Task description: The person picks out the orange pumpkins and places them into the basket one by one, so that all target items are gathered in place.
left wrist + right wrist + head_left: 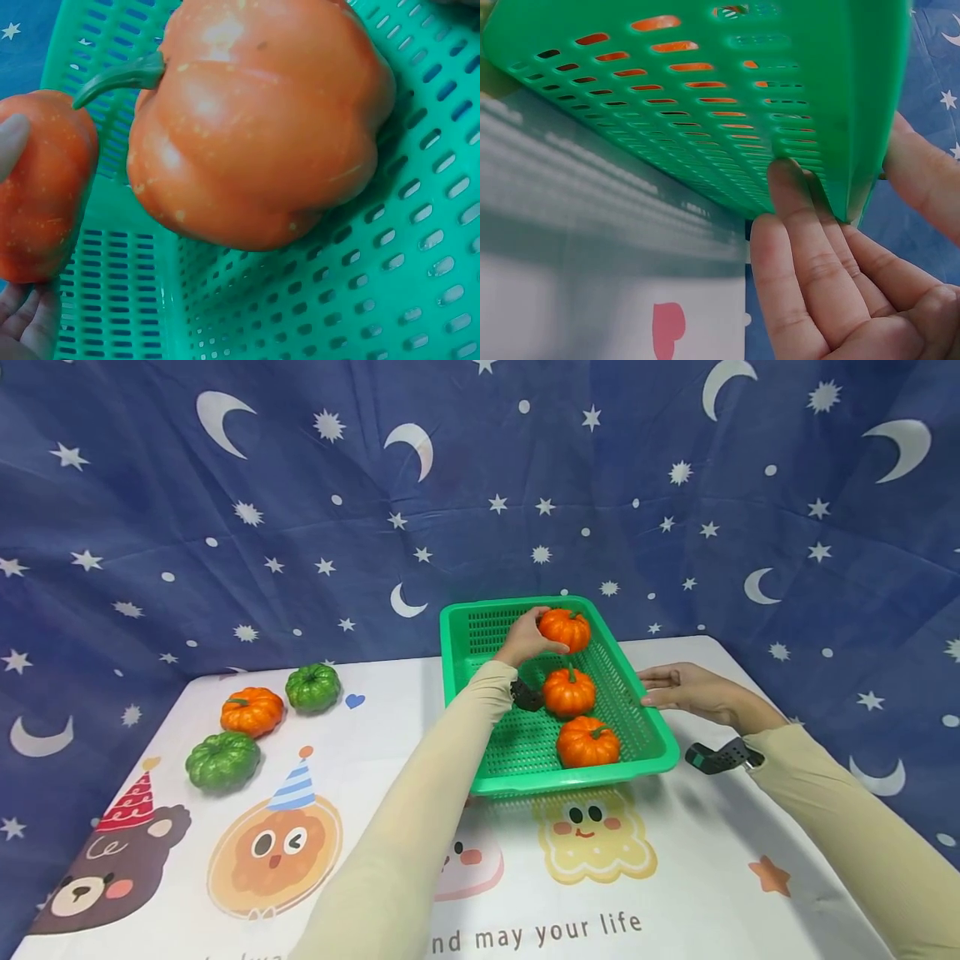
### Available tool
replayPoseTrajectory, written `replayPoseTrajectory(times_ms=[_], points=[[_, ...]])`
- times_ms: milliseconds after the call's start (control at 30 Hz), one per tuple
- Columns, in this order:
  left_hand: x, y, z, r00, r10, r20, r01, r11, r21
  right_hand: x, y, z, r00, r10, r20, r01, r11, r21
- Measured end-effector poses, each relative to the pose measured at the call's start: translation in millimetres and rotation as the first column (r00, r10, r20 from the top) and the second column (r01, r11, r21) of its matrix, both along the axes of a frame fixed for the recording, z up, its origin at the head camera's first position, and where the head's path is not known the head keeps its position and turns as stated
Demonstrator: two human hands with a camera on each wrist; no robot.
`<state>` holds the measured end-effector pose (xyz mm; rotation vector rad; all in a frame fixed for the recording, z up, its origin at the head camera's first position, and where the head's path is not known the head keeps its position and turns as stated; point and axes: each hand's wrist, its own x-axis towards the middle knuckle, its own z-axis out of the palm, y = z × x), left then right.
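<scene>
My left hand (525,639) grips an orange toy pumpkin (566,632) at the far right corner of the green plastic basket (670,760). Thumb and fingers lie on opposite sides of this pumpkin (49,195) in the left wrist view. Two more orange pumpkins sit in the basket: one in the middle (568,695), one nearer the front (588,745). On the basket's right side, my right hand (693,693) holds the rim. Its thumb is at the rim's edge, and its fingers reach under against the slotted outer wall (682,90) in the right wrist view.
Left of the basket, a green pumpkin (312,687), an orange pumpkin (252,712) and another green pumpkin (222,762) lie on the white printed tablecloth (375,718). A blue curtain (480,468) with moons and stars hangs behind the table.
</scene>
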<state>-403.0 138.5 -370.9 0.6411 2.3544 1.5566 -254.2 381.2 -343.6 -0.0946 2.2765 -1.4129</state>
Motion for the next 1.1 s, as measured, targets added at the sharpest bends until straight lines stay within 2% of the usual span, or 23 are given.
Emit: replayPoseTrajectory(times_ms=[367, 633, 1100], points=[[-2.1, -3.2, -3.5, 0.999, 0.036, 0.01, -0.036, 0.999, -0.037, -3.2, -1.8, 1.2, 1.0, -0.016, -0.004, 0.016, 0.999, 0.029], [-2.8, -5.4, -5.1, 0.999, 0.046, -0.008, -0.047, 0.986, -0.157, -2.9, -2.4, 0.5, 1.0, -0.018, 0.001, 0.017, 0.999, 0.028], [-4.5, -6.9, -7.0, 1.0, 0.022, 0.009, -0.019, 0.967, -0.254, -0.9, -3.0, 1.3, 1.0, -0.015, 0.001, 0.015, 0.999, 0.035]])
